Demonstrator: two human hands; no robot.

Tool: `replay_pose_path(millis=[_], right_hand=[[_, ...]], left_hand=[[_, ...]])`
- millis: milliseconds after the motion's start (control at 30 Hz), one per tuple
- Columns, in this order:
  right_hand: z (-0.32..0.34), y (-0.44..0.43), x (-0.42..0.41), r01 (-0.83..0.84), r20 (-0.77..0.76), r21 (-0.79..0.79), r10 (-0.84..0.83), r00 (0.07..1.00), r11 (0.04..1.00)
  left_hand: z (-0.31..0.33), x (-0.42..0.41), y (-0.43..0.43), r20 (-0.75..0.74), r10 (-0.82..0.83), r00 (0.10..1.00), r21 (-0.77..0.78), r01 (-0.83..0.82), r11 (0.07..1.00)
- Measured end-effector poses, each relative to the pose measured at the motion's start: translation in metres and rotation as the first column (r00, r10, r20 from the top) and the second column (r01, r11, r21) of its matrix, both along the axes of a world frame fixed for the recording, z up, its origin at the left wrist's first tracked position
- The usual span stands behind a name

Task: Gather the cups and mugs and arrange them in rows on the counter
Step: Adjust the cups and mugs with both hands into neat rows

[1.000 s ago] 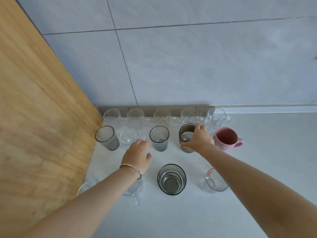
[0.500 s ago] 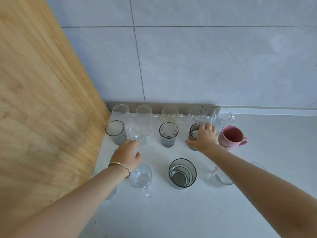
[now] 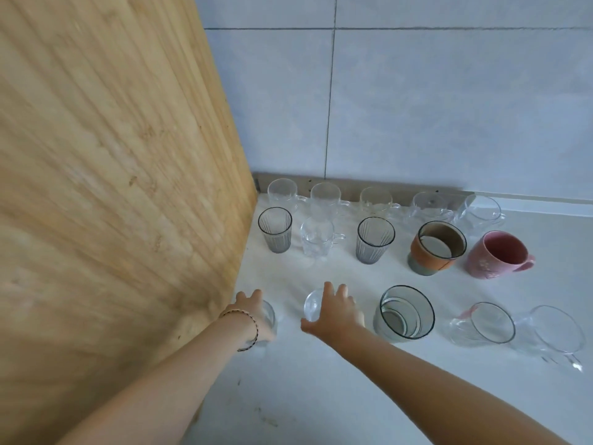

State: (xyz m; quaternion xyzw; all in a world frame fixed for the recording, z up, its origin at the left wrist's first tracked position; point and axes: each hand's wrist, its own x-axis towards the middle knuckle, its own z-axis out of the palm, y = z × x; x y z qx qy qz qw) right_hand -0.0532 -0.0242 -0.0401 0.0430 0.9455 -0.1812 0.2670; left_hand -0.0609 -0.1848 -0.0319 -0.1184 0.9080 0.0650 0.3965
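Cups stand in rows on the white counter [image 3: 337, 390]. Against the wall are several clear glass mugs [image 3: 324, 197]. The middle row holds a grey ribbed tumbler [image 3: 275, 234], a clear mug [image 3: 317, 240], a second grey tumbler [image 3: 373, 240], a glass with an orange sleeve [image 3: 434, 252] and a pink mug [image 3: 495, 256]. In the front row my left hand [image 3: 252, 311] wraps a small clear glass [image 3: 269, 313] beside the wooden panel. My right hand [image 3: 335, 311] closes over a clear glass cup [image 3: 312, 305]. To their right stand a wide grey glass [image 3: 405, 313] and two clear cups [image 3: 481, 324].
A tall wooden panel [image 3: 112, 187] walls off the left side, right next to my left hand. Grey wall tiles [image 3: 433, 107] rise behind the back row. Bare counter stretches toward me and to the right of the pink mug.
My right hand left the orange-sleeved glass and came down to the front-row clear cup. My left hand drew back to the front-left glass. The view swung left and closer.
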Motion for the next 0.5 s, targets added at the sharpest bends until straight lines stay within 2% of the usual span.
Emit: replay_pose_path(millis=[67, 300, 400, 500], right_hand=[[-0.004, -0.001, -0.002, -0.002, -0.036, -0.026, 0.001, 0.999, 1.000], [-0.003, 0.004, -0.033, -0.088, -0.106, -0.103, 0.077, 0.991, 0.991], [-0.002, 0.005, -0.043, -0.140, -0.078, -0.170, 0.128, 0.989, 0.976], [-0.004, 0.005, -0.043, -0.196, -0.065, -0.169, 0.188, 0.980, 0.966]], left_hand=[[-0.006, -0.001, -0.001, -0.016, 0.060, 0.998, 0.004, -0.060, 0.998], [-0.013, -0.036, -0.005, -0.209, 0.135, 0.969, 0.087, -0.119, 0.989], [-0.010, -0.052, -0.009, -0.194, -0.053, 0.979, 0.134, 0.080, 0.988], [-0.010, -0.061, -0.016, -0.180, -0.368, 0.912, 0.123, 0.392, 0.912]])
